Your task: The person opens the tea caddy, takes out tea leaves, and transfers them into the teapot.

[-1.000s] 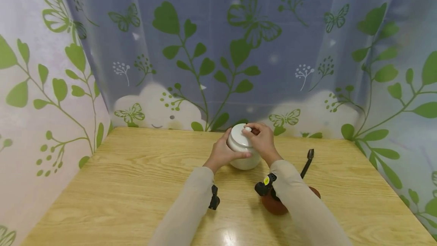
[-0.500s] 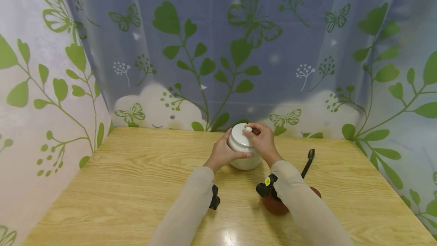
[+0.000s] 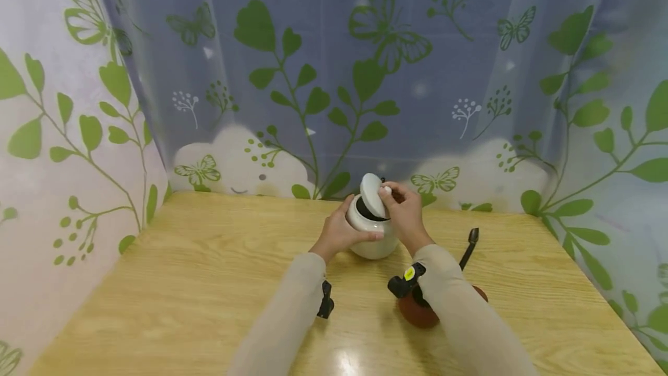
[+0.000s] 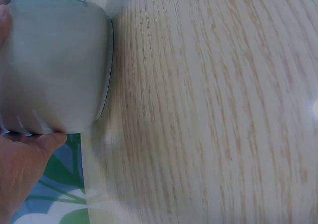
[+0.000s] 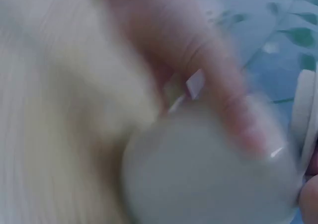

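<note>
A white glazed jar (image 3: pixel 373 242) stands toward the back of the table, its dark mouth partly uncovered. My left hand (image 3: pixel 339 234) grips it round the side, the thumb across its front; in the left wrist view the pale jar wall (image 4: pixel 57 65) shows with fingertips against it. With my right hand (image 3: pixel 407 213) I pinch the small knob of the white lid (image 3: pixel 371 193), which is tilted up steeply over the opening. The right wrist view is blurred, with the edge of the lid (image 5: pixel 302 110) at its right side above the jar (image 5: pixel 208 169).
Under my right forearm sits a reddish-brown rounded object (image 3: pixel 414 309), partly hidden by the sleeve. A dark handle (image 3: pixel 469 246) sticks out beyond it. The wooden table (image 3: pixel 219 271) ends at a patterned curtain (image 3: pixel 323 103) behind the jar.
My right hand has raised the lid off the jar and tipped it up, so the dark opening now shows. The left hand keeps its hold on the jar.
</note>
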`<state>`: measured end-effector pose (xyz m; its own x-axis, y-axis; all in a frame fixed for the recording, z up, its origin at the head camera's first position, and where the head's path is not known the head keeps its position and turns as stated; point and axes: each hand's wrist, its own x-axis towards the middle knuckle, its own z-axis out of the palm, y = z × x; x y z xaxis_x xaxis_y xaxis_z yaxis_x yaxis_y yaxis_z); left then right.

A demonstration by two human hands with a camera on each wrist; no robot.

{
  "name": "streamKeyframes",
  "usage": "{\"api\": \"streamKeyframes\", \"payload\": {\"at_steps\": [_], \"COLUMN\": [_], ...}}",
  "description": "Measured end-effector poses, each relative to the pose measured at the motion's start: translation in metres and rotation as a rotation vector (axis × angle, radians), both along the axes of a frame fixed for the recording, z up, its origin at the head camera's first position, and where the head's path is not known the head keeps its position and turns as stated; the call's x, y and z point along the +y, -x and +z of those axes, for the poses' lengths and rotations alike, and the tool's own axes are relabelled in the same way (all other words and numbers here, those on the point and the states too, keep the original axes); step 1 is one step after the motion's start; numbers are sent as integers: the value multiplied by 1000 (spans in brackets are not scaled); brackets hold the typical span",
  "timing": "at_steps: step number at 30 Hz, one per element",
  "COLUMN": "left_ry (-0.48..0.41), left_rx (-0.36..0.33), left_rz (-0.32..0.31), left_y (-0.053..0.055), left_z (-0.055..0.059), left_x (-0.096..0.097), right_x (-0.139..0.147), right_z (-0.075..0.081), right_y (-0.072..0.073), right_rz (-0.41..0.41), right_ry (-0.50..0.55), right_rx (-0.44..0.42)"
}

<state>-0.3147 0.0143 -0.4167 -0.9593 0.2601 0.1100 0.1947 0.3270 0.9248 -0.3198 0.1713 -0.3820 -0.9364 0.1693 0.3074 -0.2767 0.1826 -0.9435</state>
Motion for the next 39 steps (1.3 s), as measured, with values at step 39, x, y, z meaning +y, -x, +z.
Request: {"api": "streamKeyframes", "payload": {"at_steps": [39], "left_ry": [31], "left_rx": [-7], "left_rz": [37], "left_y": [-1], "left_z": [2], "left_x": [-2], "right_x": [108], "right_z": [15], "right_y": [-13], "right_rz": [-34], "right_ry": [-220], "right_rx": [-58]}}
